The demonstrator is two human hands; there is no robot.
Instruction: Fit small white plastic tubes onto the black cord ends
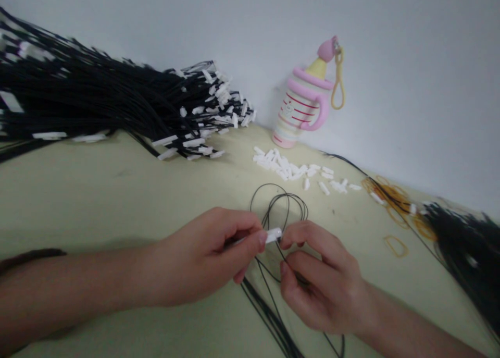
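White plastic connector [273, 236]: pinched in the clenched grip of the left hand [199, 256], just beside the right hand [322, 280].
Right hand: clenched on thin black cable [263, 316], looped over the worktop [78, 191].
Behind: black cable bundle [97, 97], loose white connectors [291, 168], pink-and-white toy cup [302, 108].
Rightward: amber rubber bands [392, 196] are scattered.

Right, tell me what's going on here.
A person's left hand pinches a white plastic connector, and the right hand holds a thin black cable just beside it. Loose white connectors lie in a heap on the pale tabletop beyond the hands. A large bundle of black cables with white ends lies to the left; another bundle and amber rubber bands lie to the right.
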